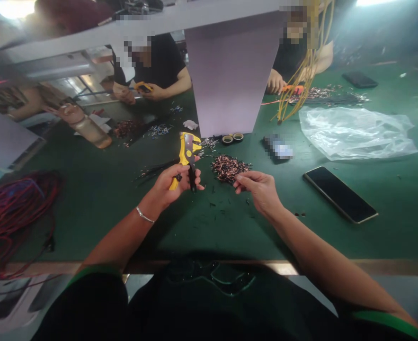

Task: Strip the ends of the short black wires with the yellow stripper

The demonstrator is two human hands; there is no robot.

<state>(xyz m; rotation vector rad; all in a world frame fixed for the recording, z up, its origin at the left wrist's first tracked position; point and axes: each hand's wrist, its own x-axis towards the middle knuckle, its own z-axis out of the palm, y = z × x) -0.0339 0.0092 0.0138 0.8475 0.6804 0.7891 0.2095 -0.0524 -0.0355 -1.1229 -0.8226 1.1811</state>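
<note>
My left hand (175,182) is wrapped round the handles of a yellow and black wire stripper (188,154), its jaws pointing up and away from me. At the near right edge of a pile of short copper-ended wire pieces (228,168), my right hand (260,189) has thumb and forefinger pinched together. Whatever lies between those fingertips is too small to make out. Beyond the left hand, a bundle of thin black wires (155,169) lies on the green table (201,227). Dark scraps are scattered between the two hands.
A phone (340,194) and a clear plastic bag (358,132) lie on the right. Red cable coils (17,213) sit at the left edge. A pale upright panel (230,76) stands ahead, with two tape rolls (232,138) at its foot. Co-workers handle tools across the table.
</note>
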